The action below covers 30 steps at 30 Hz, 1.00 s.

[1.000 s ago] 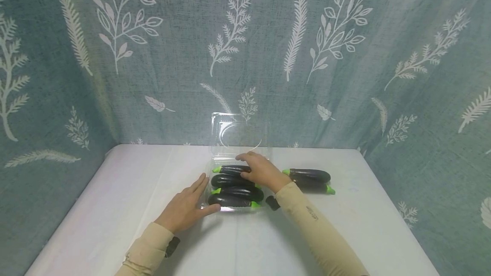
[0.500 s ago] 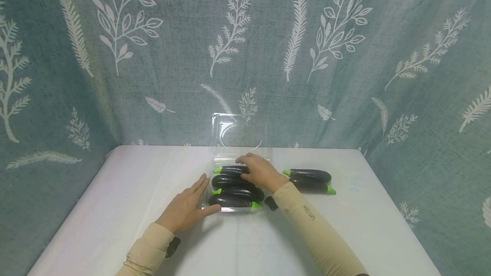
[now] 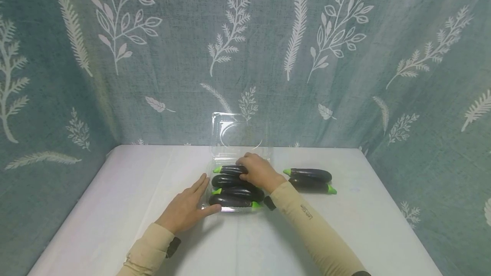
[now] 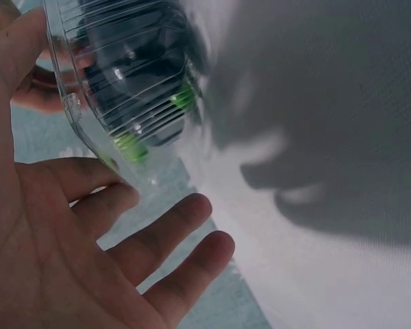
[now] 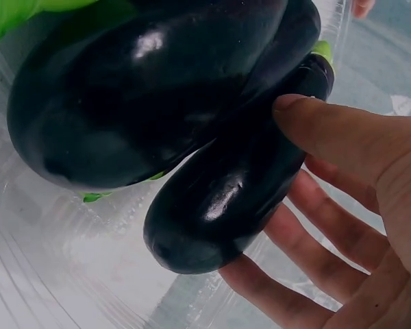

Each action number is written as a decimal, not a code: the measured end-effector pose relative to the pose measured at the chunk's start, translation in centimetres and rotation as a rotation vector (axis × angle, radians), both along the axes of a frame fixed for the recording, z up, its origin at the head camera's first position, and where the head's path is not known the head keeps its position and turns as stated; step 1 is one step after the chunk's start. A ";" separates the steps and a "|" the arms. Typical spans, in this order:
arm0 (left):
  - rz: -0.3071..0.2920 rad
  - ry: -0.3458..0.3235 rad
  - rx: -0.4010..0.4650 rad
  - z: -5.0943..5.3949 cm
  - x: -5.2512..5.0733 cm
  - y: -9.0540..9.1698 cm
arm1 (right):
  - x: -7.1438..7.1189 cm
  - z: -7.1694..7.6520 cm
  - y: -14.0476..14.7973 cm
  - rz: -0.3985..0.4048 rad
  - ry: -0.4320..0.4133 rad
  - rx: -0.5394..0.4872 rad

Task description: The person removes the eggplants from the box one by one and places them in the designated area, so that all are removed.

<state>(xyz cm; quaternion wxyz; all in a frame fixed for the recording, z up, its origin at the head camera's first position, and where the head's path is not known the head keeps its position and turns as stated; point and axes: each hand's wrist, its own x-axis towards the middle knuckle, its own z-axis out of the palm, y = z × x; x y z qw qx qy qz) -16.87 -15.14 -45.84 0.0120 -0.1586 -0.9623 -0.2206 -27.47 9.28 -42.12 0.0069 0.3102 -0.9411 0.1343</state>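
A clear plastic clamshell box (image 3: 235, 210) holds several dark purple eggplants (image 3: 230, 200) with green stem ends, laid side by side. In the head view my right hand (image 3: 261, 173) reaches over the box and holds the rearmost eggplant (image 3: 232, 169). The right wrist view shows the thumb on one side of that eggplant (image 5: 222, 199) and the fingers along the other. Its right end is hidden by the hand in the head view. My left hand (image 3: 183, 208) rests against the box's left side, thumb at the front edge; in the left wrist view its fingers (image 4: 171, 236) are spread.
The transparent lid (image 3: 241, 133) stands raised behind the box, near the patterned curtain (image 3: 172, 76). Two more eggplants (image 3: 310, 175) lie together on the white table (image 3: 368, 233) to the right of the box.
My right hand has shifted very slightly left on the rearmost eggplant. The left hand, the box and the two eggplants on the table stay in place.
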 end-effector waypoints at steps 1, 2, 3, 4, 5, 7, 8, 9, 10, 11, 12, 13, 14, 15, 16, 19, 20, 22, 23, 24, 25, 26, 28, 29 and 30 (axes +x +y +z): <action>0.001 -0.001 -0.001 0.0 0.0 0.0 | 0.0 0.0 0.0 0.001 0.009 0.003; 0.000 -0.002 -0.001 0.0 0.0 0.0 | 0.0 -0.1 0.0 0.001 0.018 0.006; 0.001 -0.001 -0.002 0.0 0.0 0.0 | -0.1 -0.1 -0.1 0.000 0.023 0.008; 0.001 -0.001 -0.002 0.0 -0.1 0.0 | -0.1 -0.1 -0.1 0.001 0.027 0.008; 0.001 0.000 -0.003 -0.1 -0.1 0.0 | -0.1 -0.1 -0.1 0.002 0.033 0.009; 0.001 -0.002 -0.005 -0.1 -0.1 0.0 | -0.1 -0.2 -0.1 0.005 0.042 0.013; 0.002 -0.002 -0.006 -0.1 -0.1 0.0 | -0.1 -0.2 -0.1 0.005 0.045 0.015; 0.003 -0.002 -0.006 -0.1 -0.1 0.0 | -0.1 -0.2 -0.1 0.006 0.050 0.017; 0.003 -0.002 -0.006 -0.1 -0.1 0.0 | -0.1 -0.2 0.0 0.008 0.056 0.019; 0.003 -0.002 -0.006 -0.1 -0.1 0.0 | -0.1 -0.2 0.0 0.009 0.059 0.021; 0.003 -0.001 -0.006 -0.1 -0.1 0.0 | -0.1 -0.2 0.0 0.010 0.060 0.022; 0.002 0.000 -0.005 -0.1 -0.1 0.0 | -0.1 -0.2 0.0 0.009 0.062 0.026; 0.001 0.001 -0.004 -0.1 -0.1 0.0 | -0.1 -0.2 0.0 0.009 0.067 0.027; 0.000 0.002 -0.002 -0.2 -0.1 0.0 | -0.1 -0.3 0.0 0.009 0.070 0.027; -0.001 0.002 0.000 -0.1 -0.1 0.0 | -0.2 -0.2 0.0 0.009 0.073 0.027; -0.003 -0.001 0.002 -0.1 -0.1 -0.1 | -0.2 -0.3 0.2 0.012 0.082 0.021; -0.004 -0.002 0.001 -0.1 -0.1 -0.1 | -0.2 -0.3 0.3 0.011 0.083 0.018; -0.004 -0.003 0.001 -0.1 -0.1 0.0 | -0.2 -0.2 0.4 0.011 0.080 0.010; -0.004 -0.003 -0.001 -0.1 -0.1 0.0 | -0.2 -0.2 0.5 0.010 0.078 0.005; -0.004 -0.001 -0.001 -0.1 -0.1 0.0 | -0.2 -0.1 0.5 0.008 0.076 0.001; -0.005 0.001 -0.001 -0.1 -0.1 0.0 | -0.1 0.0 0.6 0.007 0.075 0.000; -0.005 0.002 -0.002 -0.1 -0.1 0.0 | 0.0 0.1 0.7 0.006 0.075 -0.003; -0.004 0.002 0.000 -0.1 0.0 0.0 | 0.1 0.3 0.8 0.011 0.080 -0.008; -0.003 0.000 0.000 0.0 0.0 0.0 | 0.1 0.5 0.8 0.015 0.082 -0.012; -0.003 -0.002 0.001 0.0 0.1 0.0 | 0.2 0.6 0.8 0.016 0.084 -0.013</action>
